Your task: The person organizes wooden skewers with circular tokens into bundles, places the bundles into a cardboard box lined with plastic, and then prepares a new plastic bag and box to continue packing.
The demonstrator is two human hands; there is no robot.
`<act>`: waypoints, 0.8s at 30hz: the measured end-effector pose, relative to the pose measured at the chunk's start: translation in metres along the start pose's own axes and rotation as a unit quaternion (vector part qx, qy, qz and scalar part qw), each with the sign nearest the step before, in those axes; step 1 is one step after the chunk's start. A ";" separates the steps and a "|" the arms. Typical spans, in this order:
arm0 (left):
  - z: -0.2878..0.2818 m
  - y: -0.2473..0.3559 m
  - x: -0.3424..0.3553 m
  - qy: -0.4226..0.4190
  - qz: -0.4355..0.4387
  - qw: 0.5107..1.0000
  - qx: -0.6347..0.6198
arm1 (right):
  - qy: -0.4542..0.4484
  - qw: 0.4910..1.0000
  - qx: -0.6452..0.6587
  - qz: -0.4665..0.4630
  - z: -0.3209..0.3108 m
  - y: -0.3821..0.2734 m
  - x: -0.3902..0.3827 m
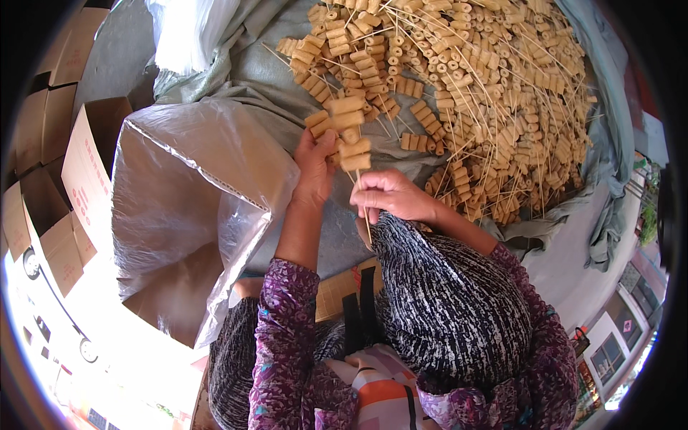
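Note:
My left hand (315, 163) is closed around skewered golden-brown rolls (317, 123), which stick up past its fingers. Between the thumb and fingers of my right hand (393, 195) are the thin wooden sticks of another skewer bunch (355, 152), its rolls pointing away from me. The two bunches are close together and overlap, so I cannot tell how many skewers each hand has. Beyond both hands lies a big heap of the same skewers (494, 100), spread over a grey-green cloth (252, 99).
A cardboard box lined with clear plastic (172, 193) stands open beside my left forearm. More cardboard boxes (89, 161) are at the far left. White plastic bags (188, 36) lie at the back left. A flat piece of cardboard (335, 292) is between my knees.

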State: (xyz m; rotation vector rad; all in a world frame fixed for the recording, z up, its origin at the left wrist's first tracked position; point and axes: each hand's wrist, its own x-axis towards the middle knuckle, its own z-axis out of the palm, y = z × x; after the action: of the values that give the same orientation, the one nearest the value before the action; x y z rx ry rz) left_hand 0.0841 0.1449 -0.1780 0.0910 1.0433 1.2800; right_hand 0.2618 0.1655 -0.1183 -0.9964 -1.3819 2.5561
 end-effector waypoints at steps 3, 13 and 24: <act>0.000 -0.004 0.000 -0.024 -0.039 0.995 -0.088 | -0.015 0.998 -0.019 0.052 0.003 0.012 0.012; -0.010 -0.004 -0.006 -0.032 -0.042 0.985 -0.162 | 0.052 0.994 -0.091 0.027 0.015 0.026 0.020; 0.016 -0.006 -0.024 0.077 0.074 0.991 0.082 | 0.029 0.990 -0.135 0.033 0.012 0.033 0.034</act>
State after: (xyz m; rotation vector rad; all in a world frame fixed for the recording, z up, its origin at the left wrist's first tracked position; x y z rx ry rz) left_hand 0.1011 0.1305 -0.1585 0.2012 1.2937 1.3480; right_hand 0.2362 0.1489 -0.1562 -1.1644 -1.7396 2.4059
